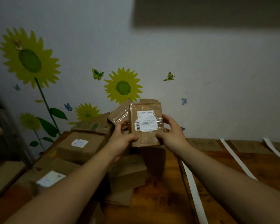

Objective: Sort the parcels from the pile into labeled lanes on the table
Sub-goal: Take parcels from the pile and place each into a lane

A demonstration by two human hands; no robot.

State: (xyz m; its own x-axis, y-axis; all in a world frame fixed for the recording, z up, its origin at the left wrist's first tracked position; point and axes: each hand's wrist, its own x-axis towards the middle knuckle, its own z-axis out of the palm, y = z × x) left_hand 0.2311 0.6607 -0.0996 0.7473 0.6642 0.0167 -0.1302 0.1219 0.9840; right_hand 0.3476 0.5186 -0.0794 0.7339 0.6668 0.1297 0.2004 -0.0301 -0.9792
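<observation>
Fingers of the right hand curled round the right edge of a flat brown parcel, with the thumb pressed on its front near the lower right corner. The left hand pinched the lower left corner, thumb in front and fingers hidden behind. Held up between both hands above the table, the one parcel stood nearly upright, its long axis running top to bottom. Its taped face was turned toward the camera and its top edge pointed up at the wall. One white shipping label sat on that face, its barcode at the lower left; the print was too small to read. Behind and to the left lay the pile of brown boxes and packets — at least six could be counted, two of them showing white labels. Whether the left fingers also touched the small packet just behind the held one could not be told. To the right, three white strips ran across the wooden top, and two cardboard signs with handwriting lay at the far edge against the wall. Three large sunflower stickers — plus a smaller one lower left — decorated that wall.
</observation>
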